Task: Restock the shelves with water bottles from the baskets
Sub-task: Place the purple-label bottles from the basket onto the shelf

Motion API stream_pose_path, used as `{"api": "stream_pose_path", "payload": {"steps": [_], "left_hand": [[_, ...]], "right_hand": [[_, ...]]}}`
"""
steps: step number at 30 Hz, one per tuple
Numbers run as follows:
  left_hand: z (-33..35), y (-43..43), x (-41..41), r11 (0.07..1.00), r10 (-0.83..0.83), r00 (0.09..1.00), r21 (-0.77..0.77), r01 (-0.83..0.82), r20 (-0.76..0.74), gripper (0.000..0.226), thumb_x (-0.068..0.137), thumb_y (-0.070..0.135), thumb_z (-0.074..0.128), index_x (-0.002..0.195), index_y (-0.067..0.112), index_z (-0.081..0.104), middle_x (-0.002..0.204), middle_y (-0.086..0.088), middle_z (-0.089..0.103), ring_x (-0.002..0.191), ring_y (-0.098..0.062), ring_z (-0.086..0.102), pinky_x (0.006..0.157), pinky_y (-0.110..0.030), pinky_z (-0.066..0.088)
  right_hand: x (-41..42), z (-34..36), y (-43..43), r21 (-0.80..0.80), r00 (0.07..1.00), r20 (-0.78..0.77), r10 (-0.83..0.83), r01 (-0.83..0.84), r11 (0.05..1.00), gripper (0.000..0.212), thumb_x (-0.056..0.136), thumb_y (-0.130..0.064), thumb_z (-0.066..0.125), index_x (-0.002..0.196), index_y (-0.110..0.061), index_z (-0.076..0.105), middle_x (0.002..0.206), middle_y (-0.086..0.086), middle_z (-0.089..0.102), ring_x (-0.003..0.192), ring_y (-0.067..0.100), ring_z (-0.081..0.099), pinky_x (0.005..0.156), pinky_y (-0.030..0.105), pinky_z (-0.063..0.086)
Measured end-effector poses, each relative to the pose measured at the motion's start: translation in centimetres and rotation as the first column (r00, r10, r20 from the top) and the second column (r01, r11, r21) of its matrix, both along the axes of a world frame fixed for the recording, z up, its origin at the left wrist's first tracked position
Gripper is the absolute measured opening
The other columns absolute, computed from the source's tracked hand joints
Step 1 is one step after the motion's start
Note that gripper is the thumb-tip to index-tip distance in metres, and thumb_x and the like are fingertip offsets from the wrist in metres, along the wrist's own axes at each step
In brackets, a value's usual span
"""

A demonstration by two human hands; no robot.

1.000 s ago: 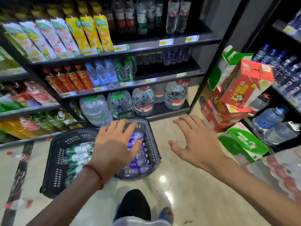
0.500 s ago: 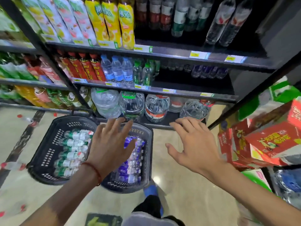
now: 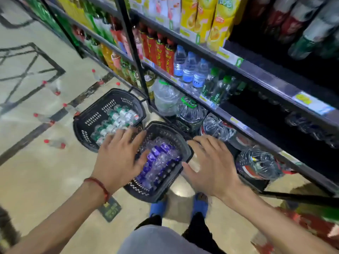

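Water bottles [image 3: 157,162]: purple-label lot, lying on their sides in the near basket [image 3: 143,189] on the floor; green-label lot [image 3: 117,120] lies likewise in the far basket [image 3: 86,123].
Long axis: appears to run crosswise to the basket, labels lining up in one band (cap end too blurred to call).
Handling: judged light, thin-walled, crushable and slick; grip round the labelled mid-body.
Left hand [image 3: 119,158]: fingers spread, empty, above the near basket's left rim.
Right hand [image 3: 211,165]: spread, empty, above its right rim.

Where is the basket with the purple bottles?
In the head view, the purple-bottle basket sits on the floor mid-frame, between the left hand and right hand, just right of the green-bottle basket.
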State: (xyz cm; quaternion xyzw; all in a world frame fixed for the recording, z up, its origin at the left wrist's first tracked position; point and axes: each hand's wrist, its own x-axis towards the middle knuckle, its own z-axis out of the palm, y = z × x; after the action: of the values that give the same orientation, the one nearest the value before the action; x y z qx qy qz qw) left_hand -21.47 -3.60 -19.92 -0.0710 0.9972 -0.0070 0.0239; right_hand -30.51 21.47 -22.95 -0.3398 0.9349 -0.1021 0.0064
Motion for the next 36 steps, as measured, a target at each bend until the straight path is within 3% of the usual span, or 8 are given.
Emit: {"api": "stream_pose_path", "payload": {"steps": [7,13,18,23,29,36], "left_hand": [[-2.4,5.2,3.0,0.966,0.258,0.964,-0.001,-0.259,0.071,0.055,0.091,0.048,0.05,0.137,0.019,0.057,0.125,-0.009,0.059,0.112,-0.033,0.055,0.084,-0.046,0.05],[-5.8,6.4,5.6,0.934,0.348,0.922,0.027,-0.358,0.169,0.057,0.091,0.05,0.044,0.14,0.023,0.054,0.125,-0.004,0.057,0.112,-0.03,0.054,0.085,-0.046,0.049],[-11.3,3.8,5.8,0.952,0.287,0.928,0.041,-0.305,0.238,0.056,0.09,0.046,0.04,0.137,0.02,0.056,0.124,-0.007,0.057,0.111,-0.031,0.055,0.087,-0.047,0.049],[-18.9,-0.9,4.2,0.954,0.246,0.931,0.104,-0.282,0.271,0.053,0.093,0.046,0.055,0.14,0.022,0.05,0.135,-0.007,0.052,0.122,-0.028,0.051,0.096,-0.046,0.044],[-28.0,-5.5,3.5,0.976,0.157,0.947,0.105,-0.192,0.28,0.048,0.088,0.031,0.067,0.132,0.012,0.06,0.128,-0.016,0.061,0.109,-0.035,0.058,0.085,-0.046,0.049],[-38.4,-7.6,2.2,0.979,0.083,0.957,0.158,-0.131,0.278,0.048,0.088,0.035,0.063,0.129,0.012,0.062,0.131,-0.013,0.061,0.118,-0.036,0.058,0.087,-0.048,0.048]], "right_hand": [[-3.5,-3.0,1.7,-0.008,0.954,0.08,0.288,-0.289,0.957,0.055,0.086,-0.052,0.06,0.125,-0.013,0.069,0.123,0.004,0.066,0.121,0.028,0.059,0.107,0.044,0.045],[-4.1,-6.4,0.4,0.045,0.92,0.163,0.355,-0.367,0.929,0.06,0.088,-0.055,0.05,0.128,-0.014,0.067,0.125,0.004,0.066,0.125,0.029,0.057,0.106,0.047,0.045],[-3.4,-11.2,-2.4,0.061,0.923,0.181,0.34,-0.356,0.932,0.06,0.09,-0.054,0.048,0.132,-0.015,0.065,0.128,0.003,0.064,0.126,0.027,0.056,0.103,0.046,0.048],[-3.9,-18.5,-6.3,0.079,0.936,0.192,0.296,-0.316,0.946,0.053,0.092,-0.048,0.052,0.132,-0.016,0.064,0.132,0.002,0.063,0.129,0.026,0.054,0.104,0.047,0.047],[-5.1,-28.9,-11.2,0.142,0.94,0.166,0.299,-0.323,0.936,0.046,0.093,-0.043,0.057,0.126,-0.013,0.067,0.128,0.004,0.065,0.125,0.028,0.055,0.103,0.043,0.041],[-8.2,-40.6,-13.9,0.241,0.946,0.207,0.25,-0.297,0.924,0.045,0.092,-0.043,0.056,0.121,-0.012,0.069,0.124,0.006,0.067,0.121,0.029,0.057,0.1,0.045,0.045]]}}
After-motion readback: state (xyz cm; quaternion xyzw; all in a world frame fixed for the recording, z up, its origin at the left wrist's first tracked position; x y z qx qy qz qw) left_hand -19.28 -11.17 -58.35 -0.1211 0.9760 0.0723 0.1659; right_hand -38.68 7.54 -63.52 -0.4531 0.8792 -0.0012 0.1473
